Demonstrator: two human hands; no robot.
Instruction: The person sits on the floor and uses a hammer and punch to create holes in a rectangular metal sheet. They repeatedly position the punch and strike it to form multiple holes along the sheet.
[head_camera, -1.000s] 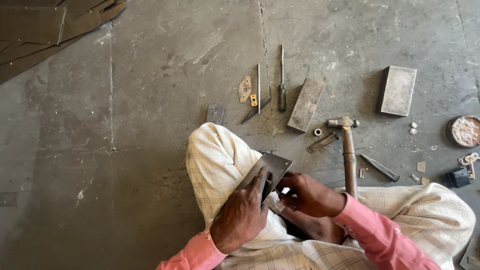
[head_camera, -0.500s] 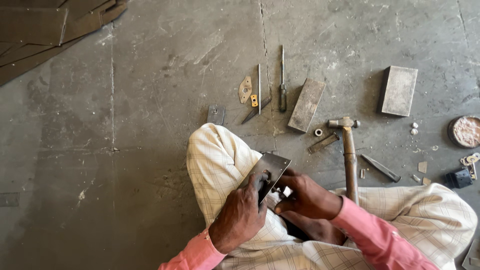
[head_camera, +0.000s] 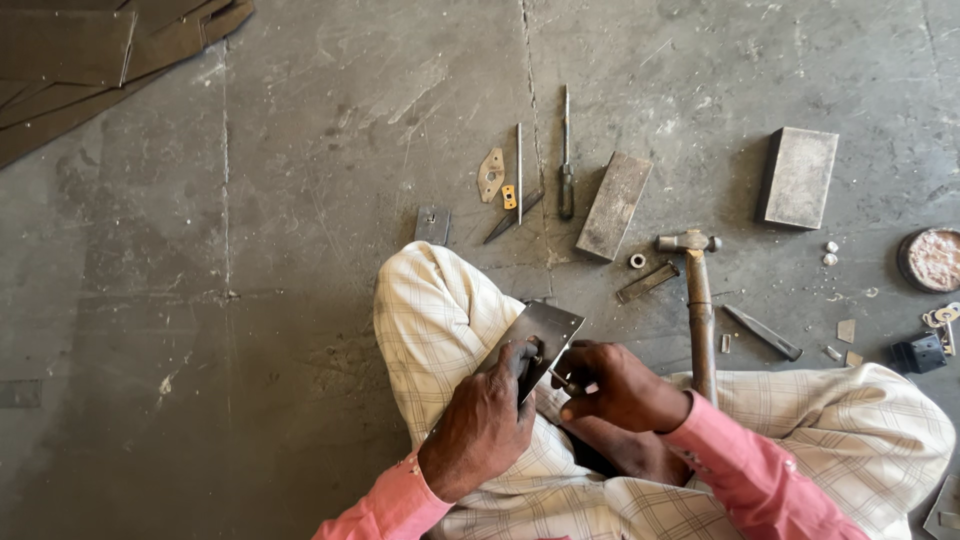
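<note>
Scuffed concrete floor (head_camera: 300, 250); both hands grip flat steel plate (head_camera: 545, 335)

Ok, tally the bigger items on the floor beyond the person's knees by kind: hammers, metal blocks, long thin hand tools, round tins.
Hammers: 1, the wooden-handled hammer
Metal blocks: 2, the narrow slab and the square block
Long thin hand tools: 2, the dark-handled tool and the thin rod
Round tins: 1, the round tin
Total: 6

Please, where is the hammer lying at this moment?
In the head view, the hammer lies on the concrete floor, right of centre, its handle running down to the person's right knee. A small metal ring and a flat metal bar lie at its left.
</note>
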